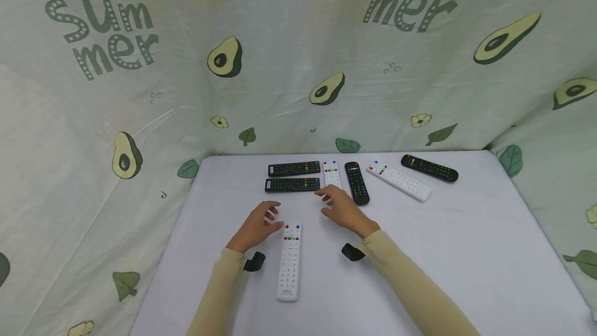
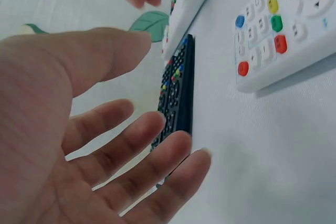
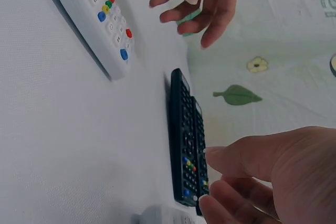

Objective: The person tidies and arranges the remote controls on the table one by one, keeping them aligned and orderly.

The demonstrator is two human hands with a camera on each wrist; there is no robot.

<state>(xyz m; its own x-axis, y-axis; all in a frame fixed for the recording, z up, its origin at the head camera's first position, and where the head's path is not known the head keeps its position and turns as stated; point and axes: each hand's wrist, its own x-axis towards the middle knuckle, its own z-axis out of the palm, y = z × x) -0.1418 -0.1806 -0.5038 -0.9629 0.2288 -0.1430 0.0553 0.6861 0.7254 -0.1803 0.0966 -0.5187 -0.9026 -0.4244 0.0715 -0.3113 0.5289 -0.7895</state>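
Observation:
A white remote control (image 1: 289, 263) lies lengthwise on the table between my forearms. My left hand (image 1: 255, 228) hovers beside its top end, fingers spread and loosely bent, holding nothing. In the left wrist view the same white remote (image 2: 286, 30) shows coloured buttons, apart from the fingers. Over the near end of a smaller white remote (image 1: 331, 172) is my right hand (image 1: 345, 210), partly covering it. Its fingers are relaxed and hold nothing. Two black remotes (image 1: 292, 185) lie one behind the other to the left of that white one; in the right wrist view they (image 3: 184, 140) sit beyond my right thumb.
Right of my right hand lies a black remote (image 1: 357, 183). Farther right are a long white remote (image 1: 398, 180) and another black remote (image 1: 429, 168), both slanted. A printed cloth (image 1: 280, 56) hangs behind the white table (image 1: 443, 253).

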